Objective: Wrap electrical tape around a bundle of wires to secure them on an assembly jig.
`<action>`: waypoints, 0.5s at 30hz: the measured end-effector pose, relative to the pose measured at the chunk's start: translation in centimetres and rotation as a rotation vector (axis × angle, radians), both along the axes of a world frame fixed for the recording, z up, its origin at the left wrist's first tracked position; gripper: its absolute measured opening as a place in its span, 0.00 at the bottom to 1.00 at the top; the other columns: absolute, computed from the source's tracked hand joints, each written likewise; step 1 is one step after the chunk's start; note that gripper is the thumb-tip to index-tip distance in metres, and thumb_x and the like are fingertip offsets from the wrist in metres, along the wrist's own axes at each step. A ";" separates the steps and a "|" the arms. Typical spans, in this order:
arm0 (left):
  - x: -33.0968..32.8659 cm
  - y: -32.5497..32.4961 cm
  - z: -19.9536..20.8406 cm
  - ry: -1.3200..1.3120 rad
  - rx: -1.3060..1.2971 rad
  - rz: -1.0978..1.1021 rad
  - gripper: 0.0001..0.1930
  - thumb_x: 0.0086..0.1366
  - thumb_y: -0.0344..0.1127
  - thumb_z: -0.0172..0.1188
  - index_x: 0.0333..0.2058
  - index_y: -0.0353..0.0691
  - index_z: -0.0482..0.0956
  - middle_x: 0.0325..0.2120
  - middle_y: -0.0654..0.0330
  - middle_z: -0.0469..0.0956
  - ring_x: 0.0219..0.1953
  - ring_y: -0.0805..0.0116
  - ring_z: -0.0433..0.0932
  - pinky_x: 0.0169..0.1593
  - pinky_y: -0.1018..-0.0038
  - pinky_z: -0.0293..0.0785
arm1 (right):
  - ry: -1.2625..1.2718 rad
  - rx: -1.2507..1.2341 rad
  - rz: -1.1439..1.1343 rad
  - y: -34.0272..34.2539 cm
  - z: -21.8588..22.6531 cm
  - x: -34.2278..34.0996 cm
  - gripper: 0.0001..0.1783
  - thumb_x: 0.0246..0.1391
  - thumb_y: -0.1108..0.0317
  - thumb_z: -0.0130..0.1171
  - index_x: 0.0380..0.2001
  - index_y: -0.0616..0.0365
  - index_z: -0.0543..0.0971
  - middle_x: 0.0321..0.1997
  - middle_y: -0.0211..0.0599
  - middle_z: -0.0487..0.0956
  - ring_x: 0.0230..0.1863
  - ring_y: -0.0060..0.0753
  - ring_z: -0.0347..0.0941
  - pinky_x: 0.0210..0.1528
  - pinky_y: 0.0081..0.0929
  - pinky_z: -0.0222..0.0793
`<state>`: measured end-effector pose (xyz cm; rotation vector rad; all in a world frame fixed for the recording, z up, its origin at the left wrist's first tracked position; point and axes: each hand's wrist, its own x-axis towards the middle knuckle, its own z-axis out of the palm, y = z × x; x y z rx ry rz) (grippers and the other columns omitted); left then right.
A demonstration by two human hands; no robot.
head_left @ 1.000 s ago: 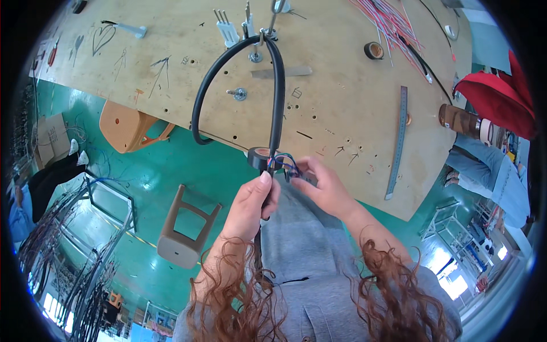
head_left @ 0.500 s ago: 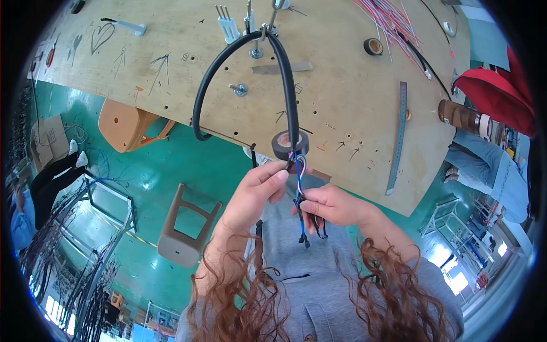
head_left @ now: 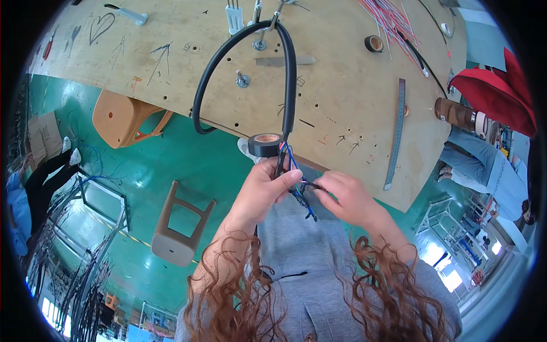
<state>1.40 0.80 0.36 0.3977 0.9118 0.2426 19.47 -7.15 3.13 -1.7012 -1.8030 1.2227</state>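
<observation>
A thick black cable (head_left: 289,85) loops over a metal hook on the board, and its near end splits into thin coloured wires (head_left: 288,154). My left hand (head_left: 263,185) is closed around these wires just below the cable end, thumb on top. A roll of black tape (head_left: 265,146) hangs against the wires above that hand. My right hand (head_left: 347,196) pinches a thin dark wire branch, drawn out to the right of the bundle. Between the hands, blue and black wire ends with small dark tips (head_left: 310,215) dangle downward.
On the wooden board (head_left: 336,85) lie a steel ruler (head_left: 397,134), another tape roll (head_left: 374,44), a flat metal strip (head_left: 284,60) and pink wires (head_left: 393,20). Upright pegs (head_left: 243,80) stand on it. Stools (head_left: 181,228) are on the green floor. Other people are at both sides.
My right hand has moved right and up, pulling a branch sideways from the bundle. The tape roll has shifted left, in front of the cable end before. The view has shifted slightly.
</observation>
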 end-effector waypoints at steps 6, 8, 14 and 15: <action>-0.5 -0.2 0.6 -0.008 0.033 -0.067 0.09 0.58 0.36 0.60 0.29 0.37 0.73 0.20 0.68 0.69 0.15 0.84 0.61 0.17 0.87 0.55 | 0.295 -0.400 -0.206 -1.8 1.5 -0.6 0.09 0.56 0.64 0.49 0.28 0.59 0.71 0.20 0.36 0.70 0.22 0.34 0.67 0.27 0.28 0.63; -0.5 -0.3 0.9 -0.006 0.074 -0.103 0.09 0.58 0.36 0.60 0.29 0.37 0.73 0.20 0.68 0.70 0.15 0.84 0.61 0.18 0.87 0.56 | 0.356 -0.465 -0.234 -2.1 2.0 -1.1 0.11 0.57 0.63 0.49 0.26 0.59 0.71 0.17 0.32 0.69 0.20 0.27 0.66 0.24 0.26 0.62; -0.7 -0.3 1.2 -0.040 0.139 -0.120 0.09 0.59 0.38 0.58 0.29 0.39 0.72 0.18 0.71 0.67 0.17 0.85 0.62 0.19 0.86 0.57 | 0.136 -0.343 -0.137 -3.1 2.5 -2.7 0.12 0.59 0.62 0.46 0.26 0.58 0.70 0.17 0.36 0.69 0.19 0.33 0.66 0.23 0.28 0.61; -0.8 -0.4 1.4 -0.041 0.141 -0.120 0.09 0.59 0.38 0.58 0.29 0.39 0.72 0.18 0.71 0.67 0.17 0.85 0.62 0.19 0.86 0.57 | 0.135 -0.299 -0.138 -3.3 2.0 -2.7 0.12 0.59 0.62 0.46 0.26 0.58 0.70 0.15 0.34 0.67 0.18 0.27 0.66 0.21 0.27 0.60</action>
